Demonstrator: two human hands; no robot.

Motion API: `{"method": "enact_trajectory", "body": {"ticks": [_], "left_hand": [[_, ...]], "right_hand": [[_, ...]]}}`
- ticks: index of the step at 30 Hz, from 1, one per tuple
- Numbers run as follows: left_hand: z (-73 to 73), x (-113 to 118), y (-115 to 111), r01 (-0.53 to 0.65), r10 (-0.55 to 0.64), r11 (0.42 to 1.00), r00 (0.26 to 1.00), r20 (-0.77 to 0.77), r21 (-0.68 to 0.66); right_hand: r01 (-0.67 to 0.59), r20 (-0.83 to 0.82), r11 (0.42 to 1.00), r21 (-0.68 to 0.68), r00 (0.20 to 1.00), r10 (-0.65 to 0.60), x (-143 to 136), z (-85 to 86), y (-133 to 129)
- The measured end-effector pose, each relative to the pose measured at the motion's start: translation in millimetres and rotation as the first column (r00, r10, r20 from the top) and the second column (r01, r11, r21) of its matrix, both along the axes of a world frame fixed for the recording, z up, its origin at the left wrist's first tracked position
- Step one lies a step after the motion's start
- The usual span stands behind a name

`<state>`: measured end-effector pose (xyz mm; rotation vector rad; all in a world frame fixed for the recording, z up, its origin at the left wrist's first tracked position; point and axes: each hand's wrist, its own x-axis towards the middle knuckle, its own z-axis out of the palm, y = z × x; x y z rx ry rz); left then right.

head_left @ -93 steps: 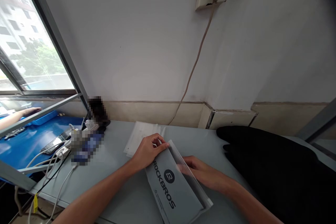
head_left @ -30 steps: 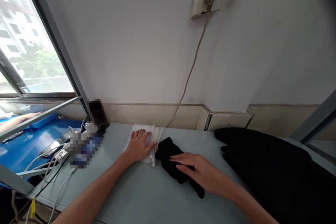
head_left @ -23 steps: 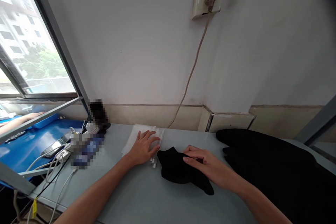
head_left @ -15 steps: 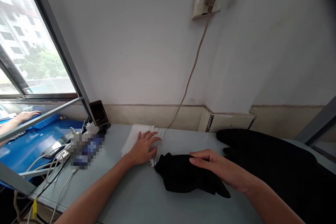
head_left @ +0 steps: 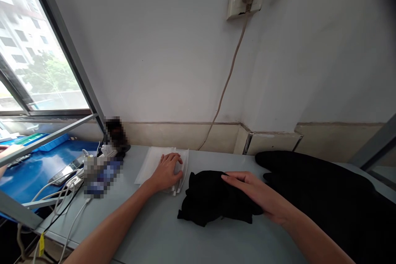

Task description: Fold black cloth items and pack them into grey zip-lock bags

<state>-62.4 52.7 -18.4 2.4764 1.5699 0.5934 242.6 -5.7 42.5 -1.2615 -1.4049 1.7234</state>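
On the grey desk, my left hand [head_left: 166,171] lies over a small pile of clear plastic zip bags [head_left: 147,168]. Its fingers are bent but apart from the thumb, and they press on the top bag. White slider ends of the bags stick out below the palm. My right hand [head_left: 247,187] pinches the upper right part of a crumpled black cloth item [head_left: 208,198] between thumb and fingers. The cloth rests on the desk, right of the bags; its exact kind cannot be made out.
A large black cloth [head_left: 315,189] covers the desk's right side. At left are a power strip with cables [head_left: 74,181], a blurred blue object [head_left: 103,177] and a metal frame [head_left: 62,136]. Beyond it, another person's hand [head_left: 9,152] shows. A cord [head_left: 230,70] hangs from the wall socket.
My left hand has drawn its spread fingers in, and the bags have shifted slightly left. The black cloth in my right hand has changed shape, its left side spreading lower.
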Motion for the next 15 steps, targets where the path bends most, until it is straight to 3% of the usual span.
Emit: {"method": "enact_trajectory", "body": {"ticks": [15], "left_hand": [[-4.8, 3.7, -5.9, 0.085, -0.087, 0.996, 0.994, -0.069, -0.027]], "right_hand": [[0.200, -0.028, 0.954, 0.224, 0.980, -0.199, -3.5, 2.8, 2.9]]}}
